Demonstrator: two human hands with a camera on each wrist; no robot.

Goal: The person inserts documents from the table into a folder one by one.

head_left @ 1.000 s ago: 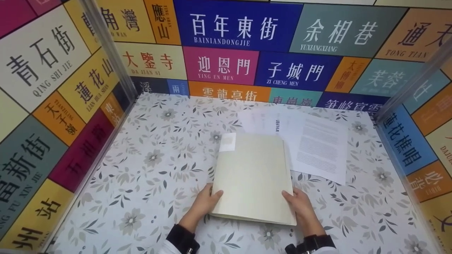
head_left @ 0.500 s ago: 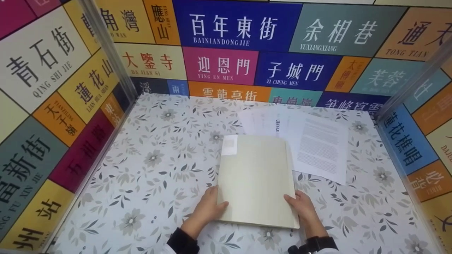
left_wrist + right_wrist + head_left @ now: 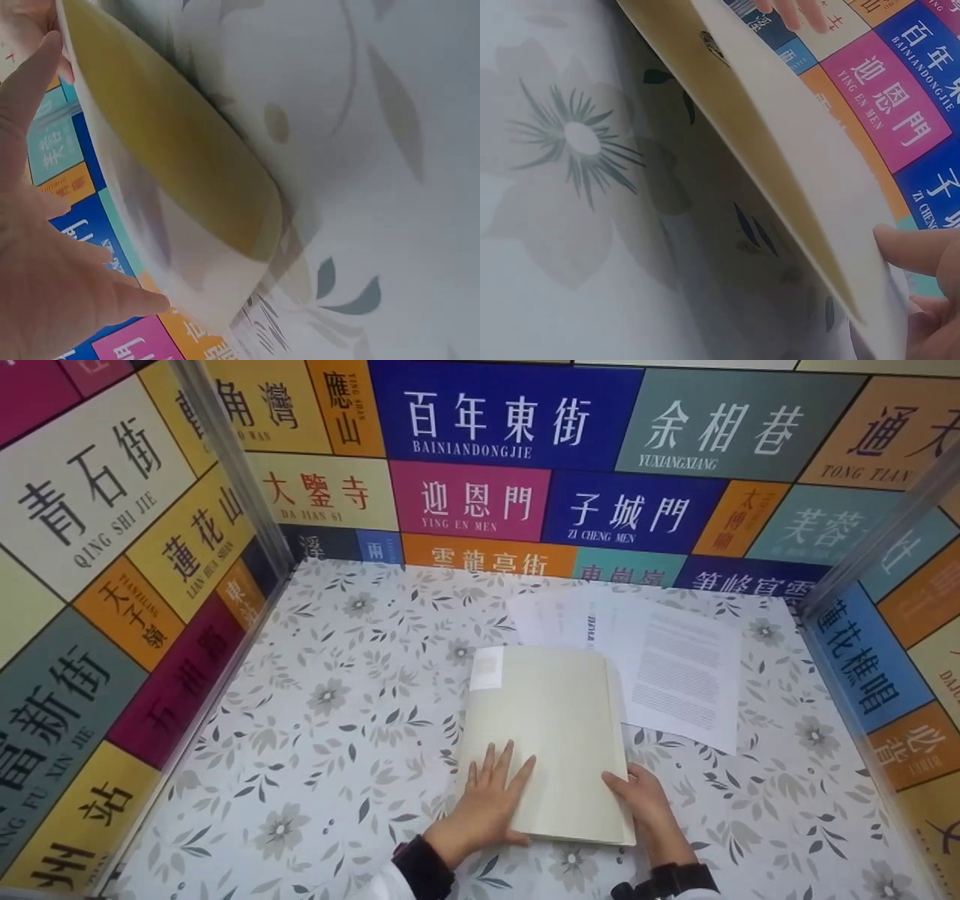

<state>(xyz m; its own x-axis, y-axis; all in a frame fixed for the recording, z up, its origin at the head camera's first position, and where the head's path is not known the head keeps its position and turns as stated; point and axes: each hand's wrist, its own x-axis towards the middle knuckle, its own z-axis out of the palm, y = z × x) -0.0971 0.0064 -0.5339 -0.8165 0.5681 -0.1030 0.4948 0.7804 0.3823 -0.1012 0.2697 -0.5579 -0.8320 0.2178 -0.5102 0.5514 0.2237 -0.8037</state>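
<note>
The folder (image 3: 562, 720) is pinched at its four o'clock edge by the right grip (image 3: 645, 799), which is closed on it, thumb laid on the cover and fingers curled underneath. The left grip (image 3: 486, 802) is spread wide, its fingers splayed across the folder's seven o'clock corner; whether the cover is touched cannot be told. A white label (image 3: 487, 667) is borne at eleven o'clock. At six o'clock the covers are parted. Printed papers (image 3: 679, 671) are spread on the worktop (image 3: 300, 750) toward two o'clock, partly hidden by the folder.
</note>
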